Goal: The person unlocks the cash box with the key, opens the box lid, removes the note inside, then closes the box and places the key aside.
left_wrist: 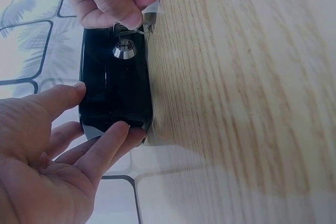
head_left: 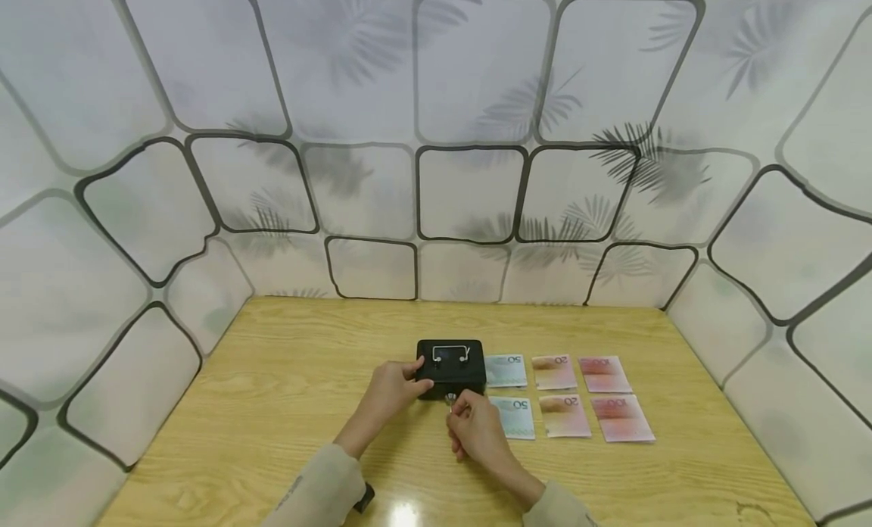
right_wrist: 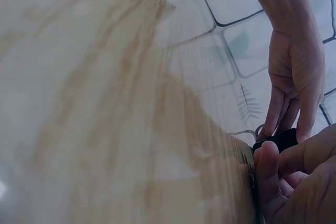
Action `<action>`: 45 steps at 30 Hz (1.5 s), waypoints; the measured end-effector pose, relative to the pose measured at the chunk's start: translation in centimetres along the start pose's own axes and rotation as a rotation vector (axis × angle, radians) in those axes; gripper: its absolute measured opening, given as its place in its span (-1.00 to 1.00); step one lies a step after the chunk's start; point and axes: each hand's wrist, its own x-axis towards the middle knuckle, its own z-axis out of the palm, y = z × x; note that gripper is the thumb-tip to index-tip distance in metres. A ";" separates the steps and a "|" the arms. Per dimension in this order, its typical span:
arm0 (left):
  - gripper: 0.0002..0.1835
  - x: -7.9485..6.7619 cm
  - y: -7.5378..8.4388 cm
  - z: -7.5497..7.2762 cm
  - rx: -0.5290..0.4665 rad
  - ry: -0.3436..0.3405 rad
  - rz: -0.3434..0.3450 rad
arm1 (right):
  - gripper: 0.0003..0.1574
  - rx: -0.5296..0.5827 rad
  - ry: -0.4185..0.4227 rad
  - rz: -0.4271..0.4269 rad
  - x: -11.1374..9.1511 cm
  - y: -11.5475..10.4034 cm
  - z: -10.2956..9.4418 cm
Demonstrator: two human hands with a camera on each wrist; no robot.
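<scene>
A black cash box [head_left: 450,370] with a silver wire handle [head_left: 450,348] on its lid sits on the wooden table, lid down. My left hand [head_left: 390,391] holds the box at its left end, thumb at the front edge and fingers along the side. On the front face is a round silver lock [left_wrist: 124,50] with a key in it. Thumb and forefinger of my right hand [head_left: 478,430] pinch the key, whose head is mostly hidden by the fingers. A wire key ring [left_wrist: 148,28] shows beside the fingertips in the left wrist view.
Right of the box, banknotes lie in two rows: blue-green 50s [head_left: 518,418], orange-pink 20s [head_left: 565,416] and red 100s [head_left: 623,419]. The nearest 50s are close to my right hand. Patterned cloth walls [head_left: 470,194] enclose the table [head_left: 286,375] at the back and sides.
</scene>
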 end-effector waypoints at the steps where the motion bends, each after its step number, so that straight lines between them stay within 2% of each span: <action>1: -0.48 0.0 0.0 0.0 -0.002 0.001 0.001 | -0.86 -0.001 -0.004 0.003 0.0 0.0 0.0; 8: -0.48 0.1 -0.1 -0.2 -0.001 -0.004 0.007 | -0.86 -0.046 -0.021 0.005 -0.5 -0.5 -0.3; 15: -0.48 0.0 -0.1 -0.2 -0.013 -0.012 0.007 | -0.79 -0.246 -0.038 -0.121 -1.1 -1.3 -1.3; 19: -0.47 0.1 -0.2 -0.2 -0.016 -0.020 0.005 | -0.77 -0.279 -0.054 -0.172 -1.3 -1.5 -1.5; 23: -0.47 0.1 -0.1 -0.2 -0.016 -0.021 0.004 | -0.79 -0.211 -0.120 -0.166 -1.5 -1.7 -1.6; 27: -0.47 0.1 -0.2 -0.3 -0.015 -0.018 0.010 | -0.85 -0.111 -0.209 -0.114 -1.7 -1.7 -1.7; 31: -0.47 0.0 -0.2 -0.3 -0.018 -0.020 0.011 | -0.89 -0.045 -0.255 -0.052 -1.7 -1.6 -1.8; 38: -0.46 -0.1 -0.3 -0.3 -0.019 -0.025 0.004 | -0.85 -0.006 -0.309 0.048 -1.6 -1.2 -1.6; 45: -0.46 -0.1 -0.3 -0.4 -0.018 -0.023 0.009 | -0.89 -0.008 -0.350 0.068 -1.4 -1.3 -1.6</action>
